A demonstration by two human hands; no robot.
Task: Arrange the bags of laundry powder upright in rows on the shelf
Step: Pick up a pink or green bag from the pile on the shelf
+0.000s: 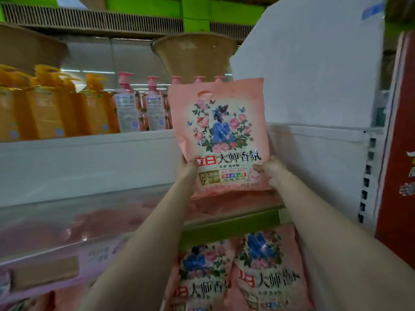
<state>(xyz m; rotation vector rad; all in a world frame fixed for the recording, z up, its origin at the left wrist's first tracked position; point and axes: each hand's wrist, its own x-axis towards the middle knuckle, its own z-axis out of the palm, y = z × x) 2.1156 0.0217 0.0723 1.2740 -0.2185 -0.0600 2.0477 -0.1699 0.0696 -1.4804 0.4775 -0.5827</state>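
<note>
Head view: a bag point(221, 135) held upright over the shelf point(89, 212), gripped only at its lower corners.
From the left, the left hand point(189, 163) has its fingers curled behind the bag's lower left corner, and the right hand point(272, 170) pinches the lower right. The bag's base sits at or just above the shelf's right end; contact cannot be told. With nothing beside it, the soft bag may slump or tip forward once released, towards the bags point(244, 272) lying below.
</note>
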